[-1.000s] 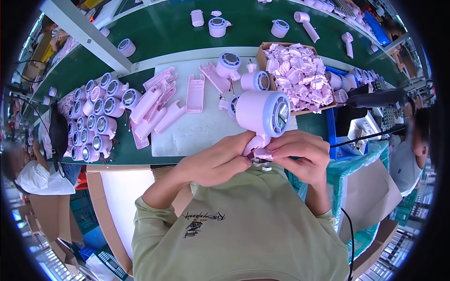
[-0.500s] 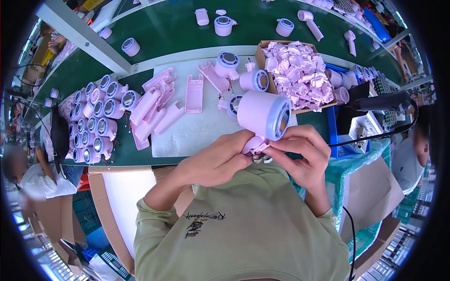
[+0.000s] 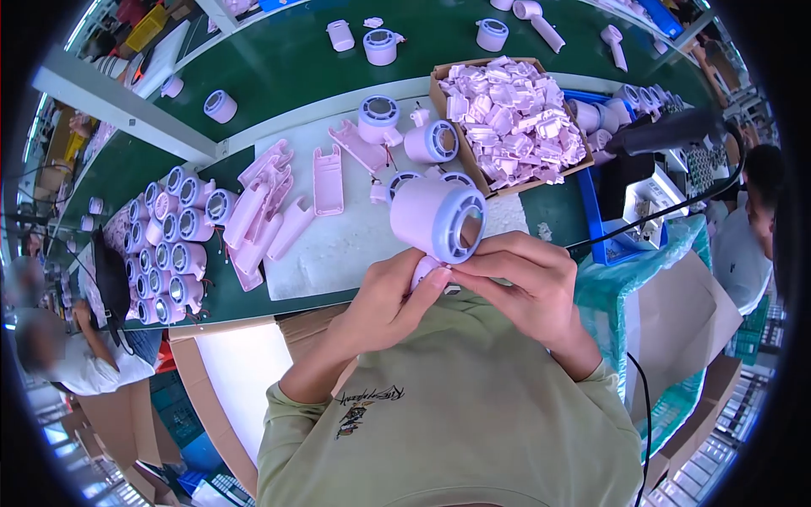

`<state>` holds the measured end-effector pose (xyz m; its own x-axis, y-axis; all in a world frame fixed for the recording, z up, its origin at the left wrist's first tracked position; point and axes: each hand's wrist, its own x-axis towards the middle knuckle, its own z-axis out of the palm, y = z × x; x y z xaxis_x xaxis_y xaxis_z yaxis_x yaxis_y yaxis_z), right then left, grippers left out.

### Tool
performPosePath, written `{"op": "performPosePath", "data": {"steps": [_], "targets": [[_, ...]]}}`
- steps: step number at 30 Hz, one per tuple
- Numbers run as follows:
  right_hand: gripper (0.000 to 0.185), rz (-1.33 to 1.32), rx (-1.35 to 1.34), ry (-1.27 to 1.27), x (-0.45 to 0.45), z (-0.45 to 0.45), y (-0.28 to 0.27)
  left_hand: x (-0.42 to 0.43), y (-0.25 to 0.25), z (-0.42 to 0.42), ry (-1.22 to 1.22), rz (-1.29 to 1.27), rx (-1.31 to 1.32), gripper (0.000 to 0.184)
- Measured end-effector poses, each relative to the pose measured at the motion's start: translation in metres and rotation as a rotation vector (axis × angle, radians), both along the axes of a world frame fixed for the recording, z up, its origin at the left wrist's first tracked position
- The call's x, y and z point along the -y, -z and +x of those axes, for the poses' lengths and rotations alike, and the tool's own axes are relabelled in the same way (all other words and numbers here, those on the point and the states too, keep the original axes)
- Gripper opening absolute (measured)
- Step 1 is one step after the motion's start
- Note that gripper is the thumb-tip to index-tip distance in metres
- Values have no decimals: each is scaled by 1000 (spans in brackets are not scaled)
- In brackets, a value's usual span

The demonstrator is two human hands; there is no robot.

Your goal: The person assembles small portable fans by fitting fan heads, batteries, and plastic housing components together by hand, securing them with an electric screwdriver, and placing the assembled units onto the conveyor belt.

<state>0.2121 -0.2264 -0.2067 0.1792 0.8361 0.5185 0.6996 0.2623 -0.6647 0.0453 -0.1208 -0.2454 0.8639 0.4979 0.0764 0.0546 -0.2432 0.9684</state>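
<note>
A pink drum-shaped fan head (image 3: 418,213) with a pale blue ring and a shiny round face is held up in front of my chest. My left hand (image 3: 390,296) is closed around its short neck, thumb lying along the front. My right hand (image 3: 525,279) pinches the same neck from the other side, just under the blue ring. My fingers hide most of the neck. Behind it on the white mat lie more fan heads (image 3: 432,142) and an open pink handle shell (image 3: 329,182).
Many fan heads (image 3: 193,225) stand grouped at left beside a pile of handle shells (image 3: 249,215). A cardboard box (image 3: 583,166) of small pink parts is behind my hands. At right are a blue tray (image 3: 601,252), a black tool (image 3: 672,133) with a cable, and seated people.
The view has shifted and tilted. The fan head has turned, so its ringed face shows more toward me. Both hands keep hold of the neck, with the left thumb now across the front.
</note>
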Motion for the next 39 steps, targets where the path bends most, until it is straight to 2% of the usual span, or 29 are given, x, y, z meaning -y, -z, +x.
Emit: {"op": "performPosePath", "data": {"steps": [4,8,9,11,18,21,24,26,29,32,34,35,38,39], "targets": [[21,21,-14,-18,-3,0,6,-1,0,2,30,-232,-41,34],[33,-37,-69,13,-8,0,11,1,19,20,-66,-712,174,46],[37,-129,-182,-11,-4,0,10,2,9,28,-76,-826,240,48],[39,-56,-95,-69,-4,2,9,-3,12,33,-60,-978,356,57],[29,-6,8,-5,1,-2,27,-12,6,32,45,-741,107,60],[27,62,145,-69,1,2,32,-21,5,30,113,-1017,190,56],[29,61,264,-135,4,6,33,-23,10,36,100,-1076,148,57],[29,31,303,-149,4,10,32,-19,12,40,23,-1027,137,52],[23,37,230,-151,1,11,26,-16,11,42,-27,-976,133,50],[18,55,44,-176,-3,14,21,-16,14,39,-24,-953,166,46],[17,-38,-146,-24,0,20,25,-16,15,37,3,-945,190,42],[16,-83,-241,52,0,21,28,-14,11,36,-23,-829,170,44],[17,-236,-770,73,-8,16,33,-6,3,42,-53,-521,181,49],[19,-208,-756,34,-9,15,37,-5,6,45,-32,-447,231,49]]}}
